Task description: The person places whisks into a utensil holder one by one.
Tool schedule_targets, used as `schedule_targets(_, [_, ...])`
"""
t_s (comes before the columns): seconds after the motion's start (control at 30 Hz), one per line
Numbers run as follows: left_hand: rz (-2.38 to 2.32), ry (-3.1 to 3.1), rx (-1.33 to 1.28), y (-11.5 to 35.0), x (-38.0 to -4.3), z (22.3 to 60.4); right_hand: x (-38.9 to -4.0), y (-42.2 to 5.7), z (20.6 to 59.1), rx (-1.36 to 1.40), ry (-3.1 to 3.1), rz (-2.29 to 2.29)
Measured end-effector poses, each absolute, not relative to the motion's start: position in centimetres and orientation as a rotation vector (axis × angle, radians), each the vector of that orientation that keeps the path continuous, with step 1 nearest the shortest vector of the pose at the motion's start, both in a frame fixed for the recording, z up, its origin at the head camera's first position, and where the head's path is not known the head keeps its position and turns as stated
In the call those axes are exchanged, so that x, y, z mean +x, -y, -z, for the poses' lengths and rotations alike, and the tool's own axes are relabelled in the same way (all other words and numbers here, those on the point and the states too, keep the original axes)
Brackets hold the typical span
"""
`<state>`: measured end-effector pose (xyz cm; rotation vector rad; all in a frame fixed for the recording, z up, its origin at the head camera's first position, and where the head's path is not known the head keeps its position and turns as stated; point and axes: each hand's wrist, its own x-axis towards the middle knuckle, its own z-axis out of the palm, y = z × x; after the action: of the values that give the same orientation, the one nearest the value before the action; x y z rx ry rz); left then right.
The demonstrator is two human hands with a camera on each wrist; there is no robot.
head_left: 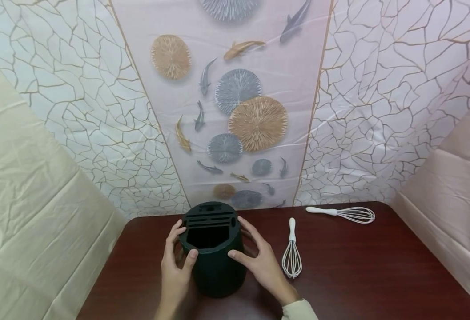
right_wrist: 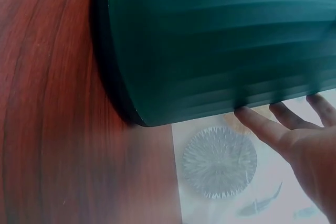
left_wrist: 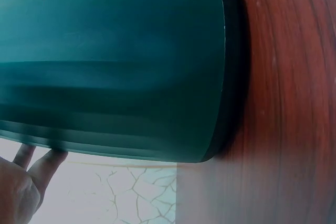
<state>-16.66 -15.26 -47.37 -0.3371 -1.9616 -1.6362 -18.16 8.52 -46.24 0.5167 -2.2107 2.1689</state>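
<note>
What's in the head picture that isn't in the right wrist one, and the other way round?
Only the head view shows the nearer whisk, the farther whisk, the left hand and the slotted top of the utensil holder.

Only the right wrist view clearly shows the ridges along the holder's side.

Both share the holder, the right hand, the table and the patterned backdrop.

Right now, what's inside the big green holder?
Through its big opening, the green holder shows only dark space; I can't make out anything inside. The front side and darkness cover the bottom, so something could be hidden there.
</note>
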Motion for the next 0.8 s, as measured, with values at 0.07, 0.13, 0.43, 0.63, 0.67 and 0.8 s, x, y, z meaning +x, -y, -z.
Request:
schedule_targets(0.07, [1.638, 1.958, -0.362, 14.9, -16.6, 47.3, -18.0, -8.8, 46.3, 0.509, 2.195, -2.168])
schedule_targets(0.13, [1.626, 1.956, -0.386, 14.6, -16.7, 47.2, -17.9, -9.1, 46.3, 0.502, 2.184, -2.157])
schedule_targets(0.43, [1.642, 1.984, -0.406, 13.1, -16.6, 47.3, -16.9, -10.2, 46.8, 0.437, 2.16, -2.113])
schedule_targets(0.63, [1.641, 1.996, -0.383, 12.3, -16.4, 47.2, -16.8, -10.8, 46.9, 0.411, 2.185, -2.08])
schedule_targets(0.67, [1.642, 1.997, -0.381, 12.1, -16.4, 47.2, -16.8, -11.0, 47.0, 0.403, 2.188, -2.073])
schedule_targets(0.8, [1.641, 2.006, -0.38, 11.3, -16.3, 47.3, -16.7, -11.5, 47.0, 0.391, 2.2, -2.029])
